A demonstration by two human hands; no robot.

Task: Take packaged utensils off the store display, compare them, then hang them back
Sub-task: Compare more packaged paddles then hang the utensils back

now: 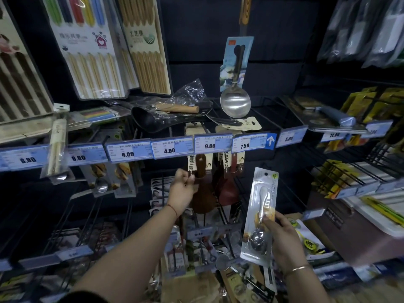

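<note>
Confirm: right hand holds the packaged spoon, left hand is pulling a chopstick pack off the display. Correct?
Not quite. In the head view the left hand is at the brown wooden spatula hanging under the 9.80 price tag, not a chopstick pack. The right hand does hold the packaged spoon.

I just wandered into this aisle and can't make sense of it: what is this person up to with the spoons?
A person is browsing hanging kitchen utensils. The right hand holds a packaged metal spoon upright, off the display. The left hand reaches up to the brown wooden spoons hanging under the price tag rail, fingers closed at one of them. Nothing has been hung back yet.
</note>
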